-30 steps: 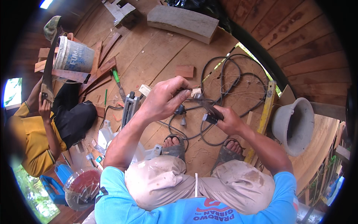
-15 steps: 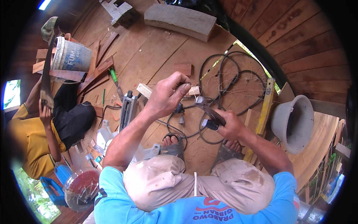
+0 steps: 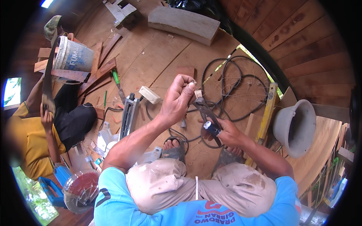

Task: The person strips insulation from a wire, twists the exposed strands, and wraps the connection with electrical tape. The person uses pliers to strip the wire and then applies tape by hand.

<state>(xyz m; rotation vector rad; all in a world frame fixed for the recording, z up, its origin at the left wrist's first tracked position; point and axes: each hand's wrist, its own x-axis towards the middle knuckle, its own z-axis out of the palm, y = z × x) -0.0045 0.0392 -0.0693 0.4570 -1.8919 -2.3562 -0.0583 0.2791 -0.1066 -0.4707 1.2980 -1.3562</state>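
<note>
The left hand (image 3: 179, 96) is bent, its thumb and fingers pressed together in a pinch; I cannot tell what tiny thing is between them. The right hand (image 3: 228, 132) is wrapped around a long dark metal tool with a black grip (image 3: 206, 110). The tool's far end is next to a small pale wooden block (image 3: 198, 92), just right of the left hand. I cannot tell if that hand touches it. Loops of thin black cable (image 3: 240, 80) lie on the floor to the far right. A long yellow bar (image 3: 267, 111) lies right of the right hand, near a round grey basin (image 3: 294, 128).
</note>
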